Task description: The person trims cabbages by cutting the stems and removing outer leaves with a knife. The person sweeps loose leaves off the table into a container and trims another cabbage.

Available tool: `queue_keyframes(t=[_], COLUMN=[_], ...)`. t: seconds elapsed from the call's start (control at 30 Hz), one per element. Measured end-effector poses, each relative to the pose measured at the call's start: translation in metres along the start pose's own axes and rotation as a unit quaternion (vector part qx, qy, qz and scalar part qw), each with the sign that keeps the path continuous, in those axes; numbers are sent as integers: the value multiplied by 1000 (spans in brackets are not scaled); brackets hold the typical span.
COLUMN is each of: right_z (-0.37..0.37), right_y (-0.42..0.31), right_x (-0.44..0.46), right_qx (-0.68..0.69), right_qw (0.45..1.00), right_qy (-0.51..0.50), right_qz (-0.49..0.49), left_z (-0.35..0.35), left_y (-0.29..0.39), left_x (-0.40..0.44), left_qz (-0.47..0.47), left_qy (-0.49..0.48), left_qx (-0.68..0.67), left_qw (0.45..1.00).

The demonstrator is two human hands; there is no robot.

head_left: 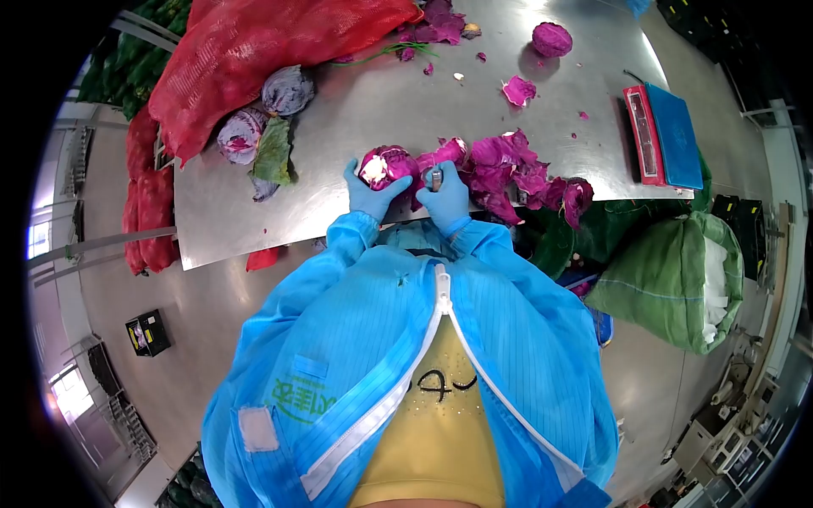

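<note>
My left hand (370,197), in a blue glove, grips a red cabbage (388,166) from its near side, thumb and fingers on either side. A pale cut patch shows on that cabbage. Close beside it, my right hand (446,201), also gloved, is closed around a short grey handle (436,179), perhaps a knife's; any blade is hidden. Purple trimmed leaves (500,165) lie in a heap to the right of my right hand, some hanging over the table's near edge. Another loose leaf piece (442,152) lies just beyond my right fingers.
On the metal table (356,110) stand a red mesh sack (262,59), two untrimmed cabbages (288,91) at left, and a trimmed cabbage (552,39) at the far side. A blue-and-red box-like object (669,135) is at right. A green sack (665,275) stands below the right edge.
</note>
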State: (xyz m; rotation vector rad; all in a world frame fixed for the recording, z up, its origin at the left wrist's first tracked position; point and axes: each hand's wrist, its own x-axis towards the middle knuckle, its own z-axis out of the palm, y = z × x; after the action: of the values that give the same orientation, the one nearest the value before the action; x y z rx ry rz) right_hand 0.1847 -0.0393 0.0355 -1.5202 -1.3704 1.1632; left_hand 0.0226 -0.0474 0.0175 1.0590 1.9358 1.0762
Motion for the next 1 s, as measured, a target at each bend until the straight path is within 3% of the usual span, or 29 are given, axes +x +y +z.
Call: queue_keyframes(t=[0.1,0.23,0.3,0.37,0.43,0.5,0.53,0.57,0.63,0.73,0.8,1.0], right_z=[-9,-38,-45,-49,-47,-42,-39,-35,-31,-28,-20,-2], right_y=[33,49,47,37,26,8,6,4,8,12,24,42], right_x=[11,43,59,62,61,50,47,45,44,41,37,39], right_qx=[-15,-94,-102,-99,-125,-98,-85,-71,-55,-118,-48,-48], right_qw=[999,987,984,983,961,980,980,976,976,959,969,972], right_qy=[35,124,149,156,199,127,86,45,-78,-159,-192,-198], right_qz=[-1,35,2,-14,-143,-121,-161,-200,-197,-202,-148,-113], left_z=[0,-27,-34,-36,-31,-18,-20,-20,-21,-25,-25,-8], left_y=[-5,8,-1,-1,-1,-8,-2,0,7,13,6,-29], left_x=[12,29,34,32,32,36,36,39,44,43,42,17], left_qz=[-24,-286,-336,-342,-348,-130,-104,-105,80,81,138,186], left_qy=[-44,-159,-263,-283,-303,-306,-289,-288,-348,-340,-313,-209], left_qx=[-147,-320,-452,-453,-456,-343,-248,-251,-61,-24,10,-67], left_qw=[988,889,783,773,761,879,919,918,932,937,940,958])
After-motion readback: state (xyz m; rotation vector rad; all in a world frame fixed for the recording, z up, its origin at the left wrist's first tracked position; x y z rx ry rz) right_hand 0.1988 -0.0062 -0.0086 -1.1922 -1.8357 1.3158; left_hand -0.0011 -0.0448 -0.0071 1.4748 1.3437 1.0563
